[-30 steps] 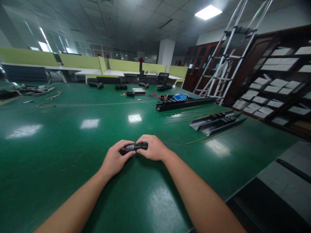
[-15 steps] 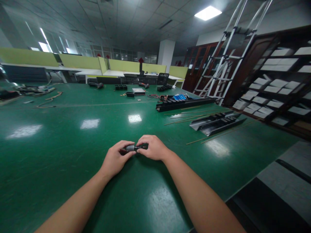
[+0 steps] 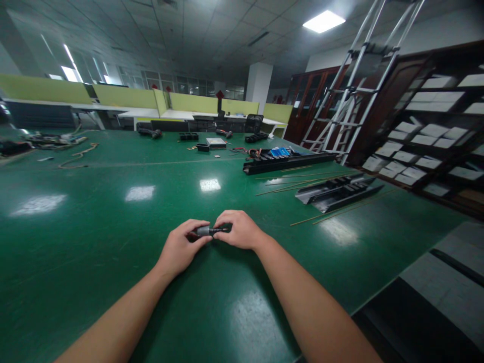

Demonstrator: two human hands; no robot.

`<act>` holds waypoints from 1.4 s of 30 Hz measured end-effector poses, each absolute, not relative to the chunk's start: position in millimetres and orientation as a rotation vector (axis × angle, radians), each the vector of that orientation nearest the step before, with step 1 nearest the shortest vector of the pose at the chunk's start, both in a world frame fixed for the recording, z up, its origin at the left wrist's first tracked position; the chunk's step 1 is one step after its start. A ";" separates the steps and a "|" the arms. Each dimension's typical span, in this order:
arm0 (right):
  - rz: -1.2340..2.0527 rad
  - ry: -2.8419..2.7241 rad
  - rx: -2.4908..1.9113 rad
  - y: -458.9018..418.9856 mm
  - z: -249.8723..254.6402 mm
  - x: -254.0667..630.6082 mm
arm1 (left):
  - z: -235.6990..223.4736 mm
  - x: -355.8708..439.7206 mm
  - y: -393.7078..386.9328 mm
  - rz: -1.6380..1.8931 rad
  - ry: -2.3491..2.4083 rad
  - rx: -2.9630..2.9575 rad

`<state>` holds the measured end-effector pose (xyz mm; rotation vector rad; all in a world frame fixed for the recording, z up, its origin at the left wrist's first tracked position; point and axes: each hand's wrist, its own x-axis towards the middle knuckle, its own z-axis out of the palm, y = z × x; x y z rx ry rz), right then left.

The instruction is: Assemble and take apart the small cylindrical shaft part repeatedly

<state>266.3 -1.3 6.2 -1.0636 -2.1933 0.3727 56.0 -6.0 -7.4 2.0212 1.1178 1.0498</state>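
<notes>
A small grey and black cylindrical part [image 3: 203, 231] lies sideways between my two hands, just over the green table. My left hand [image 3: 182, 246] pinches its grey body between the thumb and fingers. On the thinner black end, my right hand [image 3: 237, 230] has its thumb and fingers closed. The fingers hide both ends of the part, so its exact kind does not show.
Black metal channels [image 3: 336, 194] and thin brass-coloured rods [image 3: 283, 189] lie to the right. Farther back, another black channel [image 3: 291, 162] has blue pieces by it. A small white-topped box [image 3: 216, 143] stands behind, and a cord [image 3: 78, 155] lies far left.
My right hand has shifted very slightly to the right along the part, and a little more of the black end shows between the hands. The left hand stays nearly still.
</notes>
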 end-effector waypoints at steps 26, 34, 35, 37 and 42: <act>0.333 -2.172 -1.119 2.6 4.3 272.0 | -9.0 53.2 -5.9 1.065 1.148 2.001; 0.330 -2.162 -1.127 2.1 6.3 276.4 | -10.8 52.5 -4.0 1.073 1.165 1.981; 0.331 -2.160 -1.129 1.8 6.7 276.7 | -10.3 52.6 -4.2 1.072 1.167 1.982; 0.334 -2.158 -1.136 1.5 7.3 277.2 | -9.4 52.7 -4.9 1.074 1.174 1.983; 0.339 -2.158 -1.150 2.1 7.5 278.6 | -7.7 52.4 -6.4 1.073 1.193 1.979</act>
